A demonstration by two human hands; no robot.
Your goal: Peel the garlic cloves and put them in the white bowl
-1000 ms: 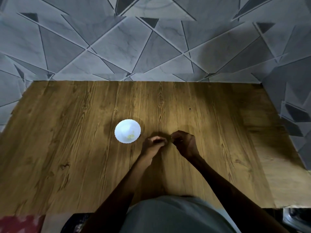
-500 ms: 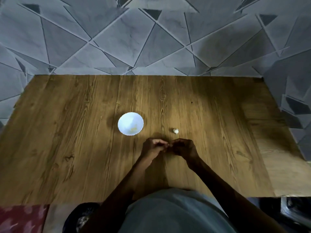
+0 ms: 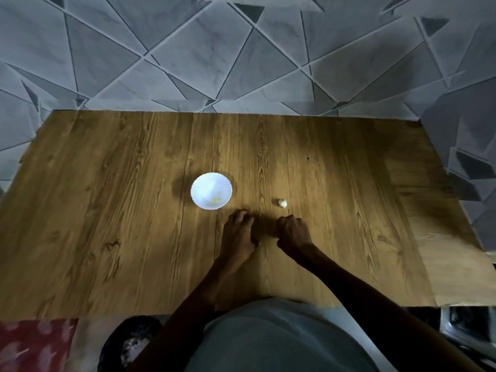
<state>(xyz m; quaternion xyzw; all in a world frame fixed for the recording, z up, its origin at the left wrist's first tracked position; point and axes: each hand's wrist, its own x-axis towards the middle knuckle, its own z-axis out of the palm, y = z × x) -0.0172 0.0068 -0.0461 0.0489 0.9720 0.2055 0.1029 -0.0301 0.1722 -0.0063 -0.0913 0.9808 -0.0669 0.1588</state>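
Head view has us looking down on both hands, set low over the table (image 3: 107, 216) and a little apart from each other. Our left hand (image 3: 237, 230) has its fingers curled down toward the wood. Our right hand (image 3: 294, 231) is bunched with the knuckles forward. The fingertips of both are turned under and in shadow, so we cannot tell whether either one pinches a clove or a scrap of skin, or holds nothing at all.

One garlic clove (image 3: 283, 202) lies loose on the wood just beyond the right knuckles, not touching them. The bowl (image 3: 205, 183) sits just past the left fingers and slightly to their left, with some pale yellow bits in its bottom.

We judge the main risk to be that clove. It is small and rounded, and a blunt reach from the bunched right hand could knock it away across the smooth board. The bowl looks light, so a left hand swinging over to drop something in could catch the near rim and tip or shove it. In light this dim, flakes of skin could also ride in with a peeled clove unnoticed.
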